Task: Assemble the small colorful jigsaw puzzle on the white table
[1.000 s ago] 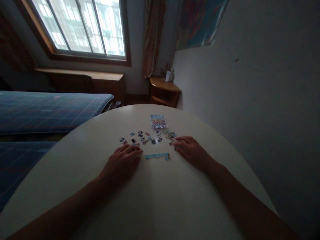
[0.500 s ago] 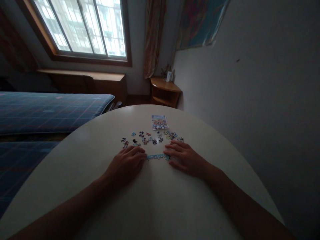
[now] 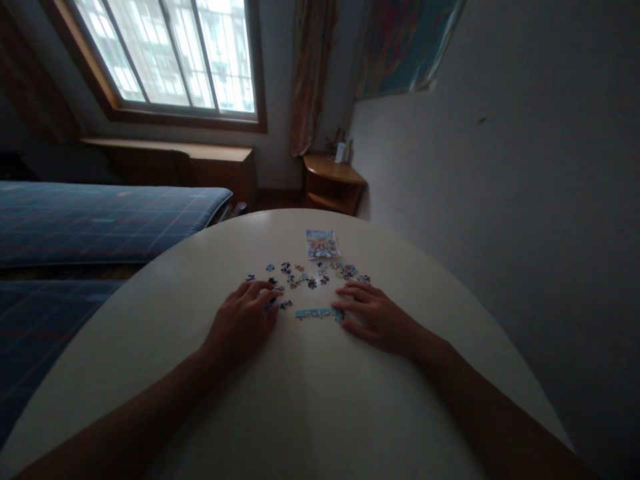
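A narrow light-blue strip of joined jigsaw pieces [image 3: 315, 313] lies flat on the white round table [image 3: 320, 393]. My right hand [image 3: 367, 312] rests at the strip's right end, fingers spread and their tips touching or just over it. To the left of the strip, my left hand [image 3: 245, 313] is among loose jigsaw pieces [image 3: 286, 304], its thumb and fingers apart. It partly covers some pieces, and I see none gripped in it. Beyond both hands more loose pieces [image 3: 311, 283] are scattered in an arc, with a cluster of pieces [image 3: 346, 270] at the right.
A printed picture sheet [image 3: 323, 245] lies behind the pieces. Past the table's left edge is a bed with a blue plaid mattress [image 3: 110, 220]. A wooden corner cabinet [image 3: 334, 170] stands behind, and a plain wall [image 3: 500, 200] runs along the right.
My left hand has moved left, away from the strip's left end, uncovering that end and some loose pieces. My right hand stays at the strip's right end. The view has shifted slightly.
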Motion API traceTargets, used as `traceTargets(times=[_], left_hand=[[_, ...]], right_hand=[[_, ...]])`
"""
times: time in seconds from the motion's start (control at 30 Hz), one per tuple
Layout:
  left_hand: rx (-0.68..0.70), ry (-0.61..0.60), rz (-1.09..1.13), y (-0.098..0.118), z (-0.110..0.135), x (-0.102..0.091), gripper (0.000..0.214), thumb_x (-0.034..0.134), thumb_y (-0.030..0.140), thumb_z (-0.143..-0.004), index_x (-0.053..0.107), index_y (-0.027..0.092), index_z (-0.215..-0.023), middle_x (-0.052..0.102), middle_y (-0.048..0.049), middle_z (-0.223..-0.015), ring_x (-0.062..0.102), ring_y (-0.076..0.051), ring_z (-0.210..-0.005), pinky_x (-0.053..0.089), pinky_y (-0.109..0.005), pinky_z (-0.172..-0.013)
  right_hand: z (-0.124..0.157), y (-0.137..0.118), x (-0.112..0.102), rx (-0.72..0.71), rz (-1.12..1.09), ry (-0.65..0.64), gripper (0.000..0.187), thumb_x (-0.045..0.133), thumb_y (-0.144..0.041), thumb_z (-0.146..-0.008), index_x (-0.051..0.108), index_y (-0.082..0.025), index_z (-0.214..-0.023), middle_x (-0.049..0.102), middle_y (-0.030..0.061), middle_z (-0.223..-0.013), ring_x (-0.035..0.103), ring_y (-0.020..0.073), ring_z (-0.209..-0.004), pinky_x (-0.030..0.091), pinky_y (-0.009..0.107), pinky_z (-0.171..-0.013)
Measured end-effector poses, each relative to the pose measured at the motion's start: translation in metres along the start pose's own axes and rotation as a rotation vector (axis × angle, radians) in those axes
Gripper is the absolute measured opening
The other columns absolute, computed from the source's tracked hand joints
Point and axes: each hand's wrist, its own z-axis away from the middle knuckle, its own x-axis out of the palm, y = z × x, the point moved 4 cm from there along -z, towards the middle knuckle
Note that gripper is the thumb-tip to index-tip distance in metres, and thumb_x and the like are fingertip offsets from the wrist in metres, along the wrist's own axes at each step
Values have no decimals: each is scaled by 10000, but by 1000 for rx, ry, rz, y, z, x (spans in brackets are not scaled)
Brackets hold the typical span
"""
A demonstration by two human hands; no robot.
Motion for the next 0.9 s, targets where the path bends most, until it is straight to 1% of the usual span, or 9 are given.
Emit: traceTargets(times=[0.13, 0.2, 0.3, 0.4, 0.5, 0.63, 0.73, 0.83, 0.9], left_hand=[[14, 8, 7, 0, 0, -3, 255, 516, 164, -873, 692, 214, -1051, 697, -89, -1102, 622, -273, -1005, 562, -467, -871], [11, -2, -8, -1, 0, -5, 244, 505, 138, -856, 687, 217, -997, 703, -82, -1052, 624, -270, -974, 564, -457, -854], [-14, -32, -59, -7, 0, -7, 198, 516, 138, -844, 668, 214, -944, 698, -81, -1043, 625, -281, -966, 563, -448, -824], [-68, -83, -104, -16, 1, -11, 166, 521, 160, -848, 657, 209, -930, 700, -80, -1021, 641, -283, -930, 568, -414, -738], [-166, -108, -141, -27, 1, -16, 186, 498, 163, -867, 663, 208, -939, 713, -72, -983, 666, -271, -896, 557, -361, -663], [-218, -124, -139, -33, 3, -20, 182, 497, 203, -901, 674, 212, -943, 723, -68, -982, 682, -253, -870, 538, -321, -630], [-206, -142, -66, -30, 4, -18, 192, 497, 236, -929, 684, 219, -972, 720, -68, -1013, 680, -243, -882, 549, -332, -671], [-150, -162, 43, -25, 5, -16, 198, 514, 260, -932, 702, 236, -990, 697, -74, -1102, 658, -256, -993, 557, -386, -789], [-136, -177, 91, -25, 5, -14, 189, 533, 281, -924, 710, 236, -970, 680, -83, -1137, 637, -271, -1053, 545, -421, -852]], right_hand=[[0, 0, 0, 2, 2, 2, 373, 595, -370, -932, 631, -299, -1296, 600, 87, -1370, 461, 283, -1352, 398, 527, -1099], [-1, 0, 0, 1, 5, 0, 369, 591, -369, -933, 633, -298, -1292, 600, 86, -1370, 464, 283, -1350, 396, 525, -1100], [-1, 1, 1, 8, 8, -13, 368, 580, -376, -939, 630, -294, -1294, 594, 86, -1379, 461, 288, -1354, 391, 524, -1103], [-1, 1, 2, 11, 3, -19, 372, 571, -385, -943, 621, -294, -1300, 586, 82, -1389, 459, 285, -1358, 392, 525, -1103], [0, 2, 3, 12, -2, -10, 377, 577, -378, -940, 614, -296, -1306, 585, 83, -1389, 462, 284, -1354, 391, 527, -1102], [-1, 4, 5, 16, -6, -3, 376, 585, -368, -935, 613, -306, -1305, 578, 78, -1396, 467, 280, -1350, 394, 519, -1101], [-1, 4, 5, 8, -4, -4, 371, 584, -368, -935, 619, -298, -1298, 580, 83, -1390, 472, 277, -1345, 401, 516, -1095], [-2, 4, 5, 5, -2, 0, 362, 577, -371, -936, 630, -287, -1285, 587, 97, -1376, 489, 282, -1328, 408, 524, -1083], [-2, 4, 5, 5, -3, 8, 356, 576, -368, -934, 635, -288, -1276, 593, 101, -1366, 502, 286, -1315, 415, 530, -1073]])
